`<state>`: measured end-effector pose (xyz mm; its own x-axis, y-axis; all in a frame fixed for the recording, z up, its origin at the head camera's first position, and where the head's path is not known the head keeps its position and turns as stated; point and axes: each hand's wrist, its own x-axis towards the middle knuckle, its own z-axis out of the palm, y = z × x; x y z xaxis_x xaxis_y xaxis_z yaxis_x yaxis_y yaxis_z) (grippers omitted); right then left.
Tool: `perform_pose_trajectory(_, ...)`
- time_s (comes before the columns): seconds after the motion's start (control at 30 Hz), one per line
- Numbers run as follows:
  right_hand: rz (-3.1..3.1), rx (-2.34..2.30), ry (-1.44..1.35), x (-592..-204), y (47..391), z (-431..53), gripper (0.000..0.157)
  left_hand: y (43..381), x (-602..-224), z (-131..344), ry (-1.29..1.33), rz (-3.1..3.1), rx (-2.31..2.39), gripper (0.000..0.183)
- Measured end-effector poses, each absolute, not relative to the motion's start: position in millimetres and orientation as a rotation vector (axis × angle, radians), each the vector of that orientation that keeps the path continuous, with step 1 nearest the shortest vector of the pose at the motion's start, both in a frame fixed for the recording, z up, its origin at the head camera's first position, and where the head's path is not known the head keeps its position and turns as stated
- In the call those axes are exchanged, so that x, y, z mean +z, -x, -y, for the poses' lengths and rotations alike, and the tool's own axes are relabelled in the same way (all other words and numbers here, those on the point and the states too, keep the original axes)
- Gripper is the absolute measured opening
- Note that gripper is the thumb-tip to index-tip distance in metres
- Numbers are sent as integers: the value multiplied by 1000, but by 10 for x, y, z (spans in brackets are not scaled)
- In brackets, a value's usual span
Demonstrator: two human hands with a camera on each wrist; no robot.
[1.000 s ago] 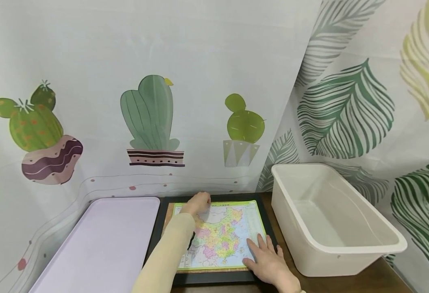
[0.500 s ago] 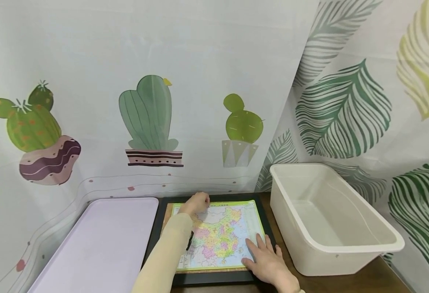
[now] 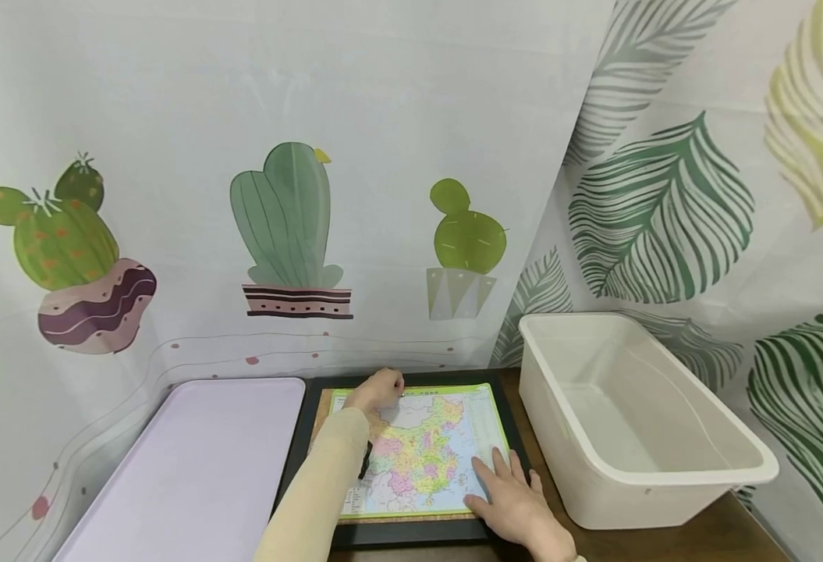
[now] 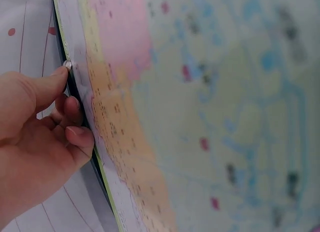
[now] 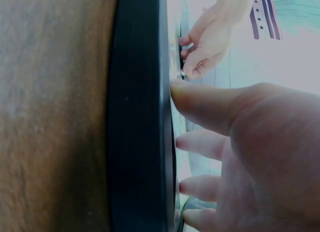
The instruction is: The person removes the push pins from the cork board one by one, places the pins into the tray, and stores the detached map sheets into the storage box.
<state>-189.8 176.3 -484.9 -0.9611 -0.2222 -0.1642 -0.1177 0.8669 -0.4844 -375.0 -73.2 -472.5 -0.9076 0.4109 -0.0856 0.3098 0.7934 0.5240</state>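
Note:
A colourful map sheet (image 3: 421,449) with a green border lies on a cork board (image 3: 324,406) with a black frame (image 3: 411,534). At the map's top edge is my left hand (image 3: 381,389). Its thumb tip is at a small pale thumbtack (image 4: 68,65), with the other fingers curled beneath, as the left wrist view shows. The tack's point is not visible. My right hand (image 3: 512,501) rests with spread fingers on the map's lower right part and the frame's right side. In the right wrist view its thumb and fingertips touch the sheet.
A lilac tray (image 3: 200,468) lies to the left of the board. On the right stands a deep white bin (image 3: 615,414) with nothing seen inside. Both sit close beside the frame on a brown wooden table (image 3: 706,538). A printed curtain (image 3: 383,234) hangs right behind.

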Motion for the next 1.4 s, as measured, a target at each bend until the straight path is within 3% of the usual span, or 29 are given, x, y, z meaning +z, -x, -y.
perform_pose_trajectory(0.53,-2830,-706,265,-4844,1911,-1753,65,3746,-4696,818,-504,-2677,945,18)
perform_pose_trajectory(1.4,-2835,-659,248,-4874,1929,-1754,66,3518,-4442,1081,-706,-2762,974,25)
